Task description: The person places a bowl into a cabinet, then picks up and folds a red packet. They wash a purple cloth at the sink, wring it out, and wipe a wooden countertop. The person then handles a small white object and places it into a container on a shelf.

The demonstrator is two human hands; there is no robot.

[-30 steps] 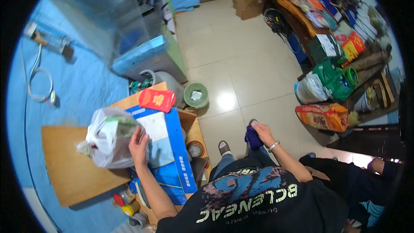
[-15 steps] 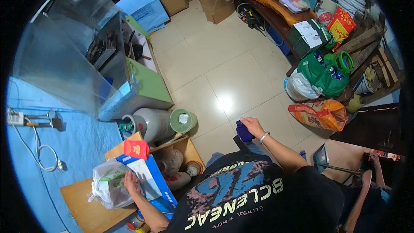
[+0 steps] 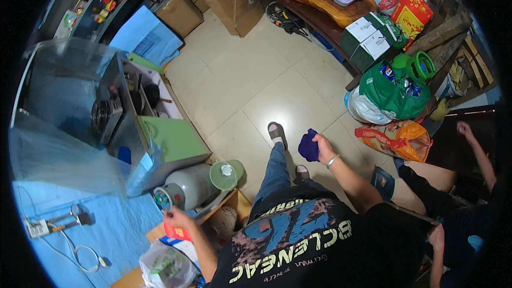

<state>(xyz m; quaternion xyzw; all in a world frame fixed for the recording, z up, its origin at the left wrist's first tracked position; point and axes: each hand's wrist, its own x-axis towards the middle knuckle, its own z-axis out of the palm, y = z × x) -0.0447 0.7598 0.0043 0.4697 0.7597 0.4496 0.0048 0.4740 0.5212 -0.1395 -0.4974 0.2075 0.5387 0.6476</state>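
Note:
My right hand (image 3: 324,150) is closed around a bunched dark purple cloth (image 3: 309,145), held out over the tiled floor. A silver bangle sits on that wrist. My left hand (image 3: 180,218) is raised above a red packet (image 3: 175,232), its fingers loosely bent and slightly apart, with nothing visible in them. The packet lies by a blue and white box mostly hidden under my forearm. Close to this hand is the valve of a grey gas cylinder (image 3: 193,184). A knotted white plastic bag (image 3: 168,265) rests nearby on a wooden surface.
A green bin (image 3: 224,175) stands beside the cylinder. A stove cabinet (image 3: 176,138) is on the left. Cardboard boxes (image 3: 234,0) are at the back. Green (image 3: 397,90) and orange bags (image 3: 397,140) lie on the right. Another person's hand (image 3: 436,236) and arm show at lower right.
My left hand has left the white bag and moved forward past the red packet. My feet have come into view on the floor. The right hand still holds the cloth.

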